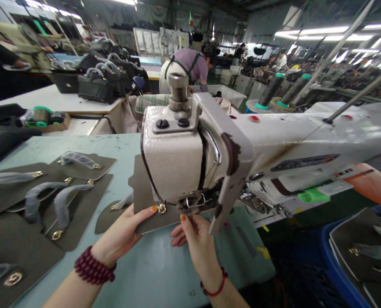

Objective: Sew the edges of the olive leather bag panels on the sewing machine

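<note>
A dark bag panel seems pinched between the left hand and right hand.

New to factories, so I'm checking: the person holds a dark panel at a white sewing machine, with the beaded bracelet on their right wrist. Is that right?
Not quite: the head view shows the dark red beaded bracelet on the left wrist, by the left hand, not the right. The dark panel at the white sewing machine stands as you said.

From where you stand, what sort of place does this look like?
It looks like a handbag factory's sewing floor: an industrial sewing machine, stacked black handbags, and dark bag panels with handles.
</note>
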A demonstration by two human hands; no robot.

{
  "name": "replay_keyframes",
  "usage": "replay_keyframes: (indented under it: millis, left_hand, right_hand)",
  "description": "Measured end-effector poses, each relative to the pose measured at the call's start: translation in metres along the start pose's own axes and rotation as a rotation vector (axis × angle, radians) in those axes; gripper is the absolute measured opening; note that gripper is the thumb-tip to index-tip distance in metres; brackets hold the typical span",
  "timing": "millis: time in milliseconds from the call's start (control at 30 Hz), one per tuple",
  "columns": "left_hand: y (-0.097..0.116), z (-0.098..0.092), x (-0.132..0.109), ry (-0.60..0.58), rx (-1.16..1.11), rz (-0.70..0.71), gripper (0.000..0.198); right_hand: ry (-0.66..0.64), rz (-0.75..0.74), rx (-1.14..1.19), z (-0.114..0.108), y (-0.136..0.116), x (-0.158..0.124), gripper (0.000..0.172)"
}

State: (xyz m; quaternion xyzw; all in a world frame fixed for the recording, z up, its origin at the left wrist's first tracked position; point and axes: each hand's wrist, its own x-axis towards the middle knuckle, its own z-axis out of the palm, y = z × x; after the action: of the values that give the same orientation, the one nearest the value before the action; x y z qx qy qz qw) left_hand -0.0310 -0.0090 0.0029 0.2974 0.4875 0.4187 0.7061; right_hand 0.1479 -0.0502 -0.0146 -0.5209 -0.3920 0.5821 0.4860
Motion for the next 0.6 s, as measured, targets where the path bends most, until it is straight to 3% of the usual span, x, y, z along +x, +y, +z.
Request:
replay_keyframes:
  millis: [100, 200, 367, 600]
  left_hand:
    - [0.011, -0.004, -0.004, -0.215, 0.276, -0.082, 0.025]
    - [0.019, -0.003, -0.007, -0.337, 0.539, -0.011, 0.036]
    - [0.023, 0.001, -0.012, -0.294, 0.699, 0.105, 0.038]
    - [0.023, 0.000, -0.010, -0.276, 0.736, 0.129, 0.034]
  right_hand:
    - [-0.075, 0.048, 0.038, 0.004, 0.001, 0.000, 0.052]
    - [-0.090, 0.072, 0.050, 0.008, 0.001, -0.001, 0.056]
    - [-0.057, 0.054, 0.085, 0.012, 0.002, -0.002, 0.055]
    - [-0.025, 0.052, 0.133, 0.017, 0.005, -0.001, 0.054]
